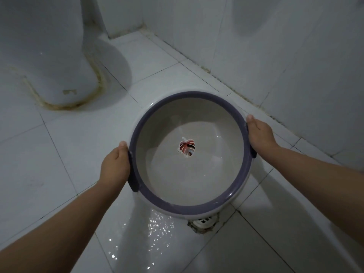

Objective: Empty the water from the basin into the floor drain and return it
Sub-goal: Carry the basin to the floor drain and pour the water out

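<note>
A round white basin (169,186) with a purple rim and a leaf picture on its bottom is held above the tiled floor, roughly level. A thin film of water glints inside it. My left hand (115,166) grips the purple handle on its left side. My right hand (260,134) grips the handle on its right side. The floor drain (203,221), a white grate in a chipped tile corner, shows just under the basin's near edge, partly hidden by it. Wet patches glisten on the floor (155,229) beside the drain.
A white toilet base (59,62) with stained sealant stands at the upper left. Tiled walls (285,56) run along the back and right, meeting the floor close behind the basin.
</note>
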A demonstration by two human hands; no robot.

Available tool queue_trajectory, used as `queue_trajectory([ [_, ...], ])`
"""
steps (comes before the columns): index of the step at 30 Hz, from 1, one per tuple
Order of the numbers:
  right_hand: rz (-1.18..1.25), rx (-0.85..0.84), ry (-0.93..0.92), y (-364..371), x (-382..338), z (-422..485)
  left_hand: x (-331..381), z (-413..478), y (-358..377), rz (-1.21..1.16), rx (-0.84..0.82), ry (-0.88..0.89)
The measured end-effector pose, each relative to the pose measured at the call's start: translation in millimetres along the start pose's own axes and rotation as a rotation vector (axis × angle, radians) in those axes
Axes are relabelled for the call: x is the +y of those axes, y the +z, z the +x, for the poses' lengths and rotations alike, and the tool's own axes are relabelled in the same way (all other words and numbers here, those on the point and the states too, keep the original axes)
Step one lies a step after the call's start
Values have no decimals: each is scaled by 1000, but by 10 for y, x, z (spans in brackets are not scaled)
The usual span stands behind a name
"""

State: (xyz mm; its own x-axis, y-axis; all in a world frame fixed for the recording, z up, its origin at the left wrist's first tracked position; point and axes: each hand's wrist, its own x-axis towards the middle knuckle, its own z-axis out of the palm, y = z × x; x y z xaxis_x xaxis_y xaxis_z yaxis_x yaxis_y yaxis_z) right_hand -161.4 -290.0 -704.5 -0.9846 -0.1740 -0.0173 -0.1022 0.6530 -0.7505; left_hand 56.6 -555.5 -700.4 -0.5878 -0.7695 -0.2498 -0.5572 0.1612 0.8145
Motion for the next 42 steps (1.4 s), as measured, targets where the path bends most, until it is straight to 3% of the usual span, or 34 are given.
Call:
queue_trajectory([
  [42,11,-5,18,-55,-10,5,35,-55,-7,-1,9,51],
])
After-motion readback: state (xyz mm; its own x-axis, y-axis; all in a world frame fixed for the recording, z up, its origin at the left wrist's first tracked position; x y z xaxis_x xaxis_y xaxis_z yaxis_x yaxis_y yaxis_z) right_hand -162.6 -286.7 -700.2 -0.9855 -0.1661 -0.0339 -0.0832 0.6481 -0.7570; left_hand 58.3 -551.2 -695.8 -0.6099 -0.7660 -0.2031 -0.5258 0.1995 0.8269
